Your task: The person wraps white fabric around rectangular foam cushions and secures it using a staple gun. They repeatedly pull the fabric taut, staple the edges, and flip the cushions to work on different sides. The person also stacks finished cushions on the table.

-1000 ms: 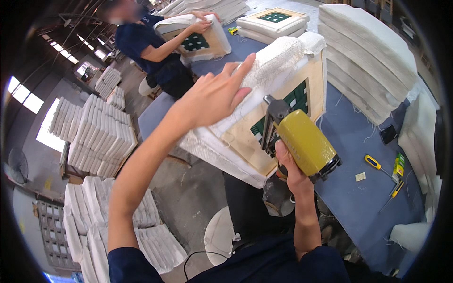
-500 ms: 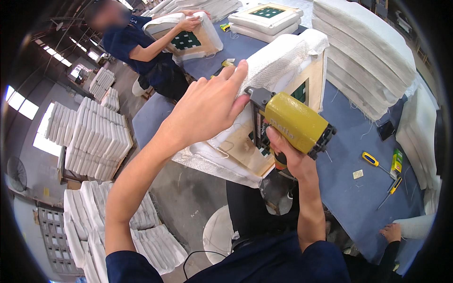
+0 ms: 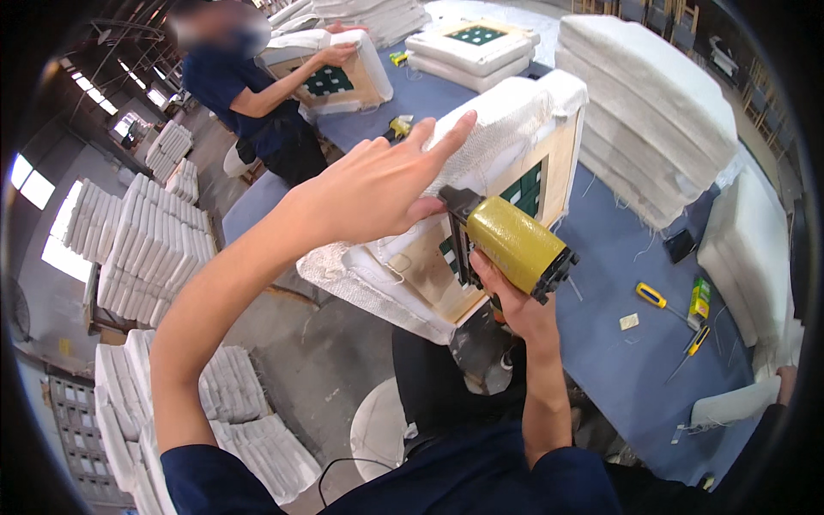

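A pneumatic staple gun (image 3: 515,245) with an olive-yellow body is gripped in my right hand (image 3: 522,300), its fingers wrapped round the handle. The gun's dark nose meets the folded fabric of a white upholstered seat cushion (image 3: 515,112), close to my left thumb. My left hand (image 3: 369,189) lies over the cushion's edge with the index finger stretched out and the thumb pressing the fabric. The cushion stands tilted, its plywood back and green webbing facing me. The gun partly covers the webbing, and my left hand hides part of the fabric edge.
A blue-covered table (image 3: 618,257) carries a tall stack of white cushions (image 3: 644,112), screwdrivers (image 3: 651,294), a green-yellow box (image 3: 699,300) and a dark wallet-like object (image 3: 680,245). Across it a co-worker (image 3: 232,94) handles another cushion. Another person's hand (image 3: 785,384) is at right. More cushion stacks (image 3: 159,257) stand left.
The view has shifted slightly. My left index finger reaches further out, and the gun stays at the fabric edge. At lower right, the other person's hand and a white padded piece have moved.
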{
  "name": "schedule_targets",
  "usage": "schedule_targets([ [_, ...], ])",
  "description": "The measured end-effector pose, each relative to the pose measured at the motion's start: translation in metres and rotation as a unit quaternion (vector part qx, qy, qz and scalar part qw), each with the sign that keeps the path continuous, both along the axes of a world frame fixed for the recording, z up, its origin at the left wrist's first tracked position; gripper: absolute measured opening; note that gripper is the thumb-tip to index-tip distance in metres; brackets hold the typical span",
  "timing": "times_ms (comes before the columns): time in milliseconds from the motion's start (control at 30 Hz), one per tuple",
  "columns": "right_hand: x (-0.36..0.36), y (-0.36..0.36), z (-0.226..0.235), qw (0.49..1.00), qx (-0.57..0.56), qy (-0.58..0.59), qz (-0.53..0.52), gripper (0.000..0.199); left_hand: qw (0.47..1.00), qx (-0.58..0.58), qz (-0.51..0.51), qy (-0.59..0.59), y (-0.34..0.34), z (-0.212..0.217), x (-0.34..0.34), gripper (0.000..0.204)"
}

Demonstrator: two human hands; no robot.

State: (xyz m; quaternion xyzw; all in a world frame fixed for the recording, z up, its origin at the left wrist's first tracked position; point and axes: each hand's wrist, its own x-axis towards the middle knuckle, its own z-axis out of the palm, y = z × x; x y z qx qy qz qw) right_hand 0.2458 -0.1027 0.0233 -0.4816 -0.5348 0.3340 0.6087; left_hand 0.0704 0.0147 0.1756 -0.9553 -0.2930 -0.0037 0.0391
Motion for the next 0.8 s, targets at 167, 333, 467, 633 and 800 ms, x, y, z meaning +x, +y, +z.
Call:
schedule_targets([
  [167, -0.002, -0.019, -0.002, 0.987, -0.061, 0.151, -0.012, 0.029, 0.999, -0.027, -0.010, 0.021, 0.046, 0.011, 0.011, 0.092],
  [333, -0.017, -0.032, -0.010, 0.990, -0.065, 0.126, -0.001, 0.029, 0.995, -0.060, -0.015, -0.084, 0.072, 0.001, 0.003, 0.073],
  [467, -0.029, -0.036, -0.002, 0.997, -0.022, 0.079, -0.001, 0.028, 0.932, -0.299, 0.033, -0.202, 0.073, 0.015, -0.016, 0.056],
  [633, -0.038, -0.034, -0.003, 0.995, -0.034, 0.091, -0.001, 0.023, 0.837, -0.460, 0.216, -0.202, 0.065, 0.002, -0.017, 0.062],
  [800, -0.051, -0.040, -0.006, 0.997, 0.033, -0.017, -0.064, 0.019, 0.883, -0.405, 0.209, -0.111, 0.022, 0.026, -0.007, 0.080],
])
